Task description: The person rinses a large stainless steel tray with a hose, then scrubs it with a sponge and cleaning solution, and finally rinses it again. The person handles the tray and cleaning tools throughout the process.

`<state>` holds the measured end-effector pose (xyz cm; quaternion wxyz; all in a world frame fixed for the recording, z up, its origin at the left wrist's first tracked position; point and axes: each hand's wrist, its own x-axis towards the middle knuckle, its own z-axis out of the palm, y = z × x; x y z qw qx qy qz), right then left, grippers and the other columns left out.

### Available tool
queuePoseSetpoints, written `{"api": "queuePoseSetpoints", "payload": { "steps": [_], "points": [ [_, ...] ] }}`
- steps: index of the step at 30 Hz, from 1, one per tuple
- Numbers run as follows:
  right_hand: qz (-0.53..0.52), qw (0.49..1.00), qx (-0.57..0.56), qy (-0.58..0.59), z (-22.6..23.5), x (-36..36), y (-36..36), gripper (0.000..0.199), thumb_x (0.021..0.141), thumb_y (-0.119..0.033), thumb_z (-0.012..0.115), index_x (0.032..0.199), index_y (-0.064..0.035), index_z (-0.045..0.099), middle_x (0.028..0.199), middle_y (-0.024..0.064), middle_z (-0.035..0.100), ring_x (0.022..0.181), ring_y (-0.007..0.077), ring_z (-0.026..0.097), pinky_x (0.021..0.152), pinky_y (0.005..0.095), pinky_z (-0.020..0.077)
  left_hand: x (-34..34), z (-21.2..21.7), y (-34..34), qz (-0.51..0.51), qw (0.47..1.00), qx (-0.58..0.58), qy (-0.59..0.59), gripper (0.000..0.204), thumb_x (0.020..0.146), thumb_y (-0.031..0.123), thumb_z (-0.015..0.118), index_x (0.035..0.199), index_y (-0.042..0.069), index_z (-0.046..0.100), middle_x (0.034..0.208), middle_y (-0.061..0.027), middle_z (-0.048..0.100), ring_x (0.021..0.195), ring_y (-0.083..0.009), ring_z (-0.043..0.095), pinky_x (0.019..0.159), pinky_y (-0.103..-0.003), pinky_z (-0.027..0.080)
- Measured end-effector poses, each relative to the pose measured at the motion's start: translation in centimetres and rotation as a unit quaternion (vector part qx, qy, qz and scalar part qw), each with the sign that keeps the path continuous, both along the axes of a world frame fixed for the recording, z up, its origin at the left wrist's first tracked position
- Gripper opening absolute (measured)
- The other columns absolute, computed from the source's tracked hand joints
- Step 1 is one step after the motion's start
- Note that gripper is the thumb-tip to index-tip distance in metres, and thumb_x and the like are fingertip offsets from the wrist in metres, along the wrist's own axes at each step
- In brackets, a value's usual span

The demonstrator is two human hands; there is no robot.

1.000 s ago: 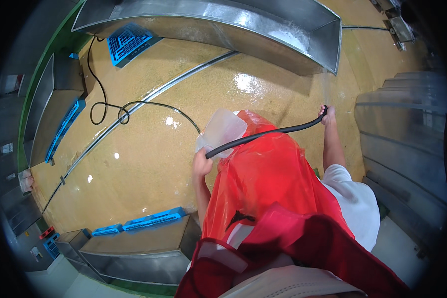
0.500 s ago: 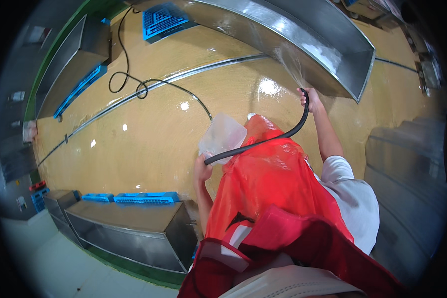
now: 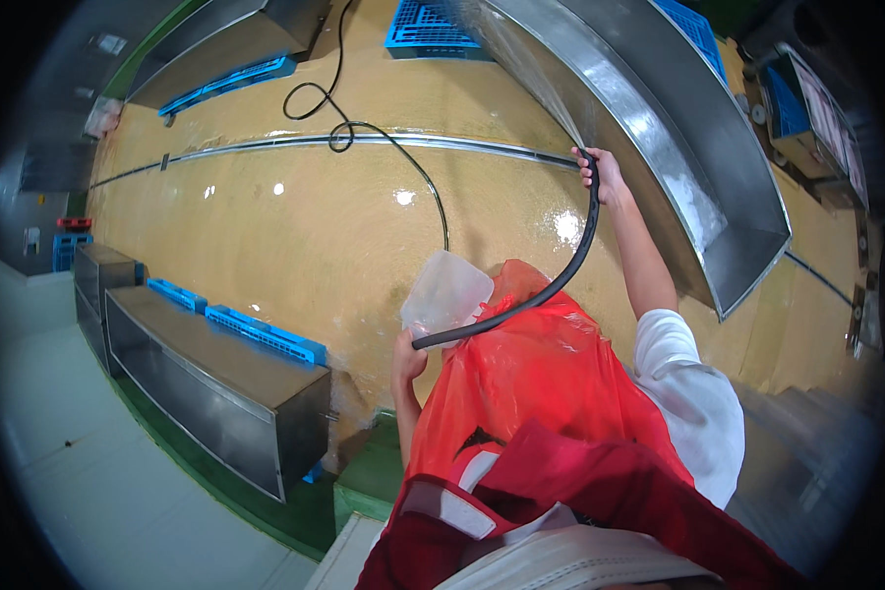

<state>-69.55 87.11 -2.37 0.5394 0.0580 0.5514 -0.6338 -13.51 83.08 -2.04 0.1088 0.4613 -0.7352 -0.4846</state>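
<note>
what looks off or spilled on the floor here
The tan floor is wet and glossy, with light glare, around the spray from the black hose that the right hand aims at the long steel trough. More hose lies in loose loops across the floor. Nothing looks damaged.

Hose (image 3: 560, 280) end hidden inside right hand (image 3: 605, 175). Blue crate (image 3: 433, 22) at 12 o'clock cut by edge. Items at 9 o'clock too small to tell.
</note>
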Motion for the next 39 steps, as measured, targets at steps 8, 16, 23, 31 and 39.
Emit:
{"api": "queuePoseSetpoints", "payload": {
  "steps": [8, 16, 23, 31, 39],
  "points": [
    [0.020, 0.999, -0.045, 0.014, 1.7, -3.7, -5.8, 0.031, 0.100, -0.024, 0.035, 0.106, -0.0077, 0.061, 0.063, -0.0080, 0.046, 0.046, 0.0037, 0.038, 0.038, 0.0202, 0.0314, -2.7, 0.9, 2.8, 0.037, 0.999, -0.011, -0.032, 0.032, 0.067, -0.012, 0.046, 0.090, 0.000, 0.064, 0.081, -0.0197, 0.066, 0.080, -0.0319, 0.065, 0.073, -0.038, 0.049],
    [0.071, 0.996, -0.042, 0.040, 2.4, -7.2, -7.0, 0.029, 0.099, -0.023, 0.035, 0.101, -0.0090, 0.060, 0.064, -0.0074, 0.044, 0.048, 0.0053, 0.036, 0.042, 0.0232, 0.0291, -6.0, -1.6, 9.1, 0.081, 0.993, 0.011, -0.079, 0.028, 0.067, -0.009, 0.046, 0.089, -0.001, 0.062, 0.079, -0.0227, 0.064, 0.080, -0.0385, 0.064, 0.070, -0.042, 0.048],
    [0.010, 0.999, 0.030, -0.006, -6.7, -10.2, 0.0, 0.027, 0.097, -0.023, 0.038, 0.093, -0.0119, 0.061, 0.060, -0.0082, 0.044, 0.045, 0.0057, 0.036, 0.040, 0.0238, 0.0286, -8.3, -1.2, 14.3, 0.093, 0.990, 0.057, -0.092, 0.028, 0.066, -0.008, 0.045, 0.088, -0.002, 0.061, 0.078, -0.0242, 0.063, 0.077, -0.0398, 0.063, 0.068, -0.042, 0.048],
    [-0.120, 0.966, 0.217, -0.070, -19.5, -11.1, 20.3, 0.034, 0.095, -0.029, 0.035, 0.072, -0.0142, 0.054, 0.054, -0.0043, 0.043, 0.044, 0.0118, 0.037, 0.043, 0.0278, 0.0304, -10.9, -0.2, 20.3, 0.141, 0.988, 0.029, -0.047, 0.033, 0.065, -0.011, 0.042, 0.090, -0.001, 0.061, 0.081, -0.0208, 0.063, 0.080, -0.0333, 0.063, 0.073, -0.038, 0.048],
    [-0.044, 0.957, 0.274, -0.084, -22.1, -13.8, 38.7, 0.030, 0.096, -0.024, 0.031, 0.077, -0.0109, 0.050, 0.058, -0.0024, 0.047, 0.044, 0.0100, 0.039, 0.039, 0.0261, 0.0321, -15.5, -4.0, 36.0, 0.172, 0.984, -0.045, -0.002, 0.031, 0.065, -0.013, 0.044, 0.089, -0.002, 0.061, 0.077, -0.0217, 0.063, 0.076, -0.0357, 0.063, 0.069, -0.039, 0.048]
  ]
}}
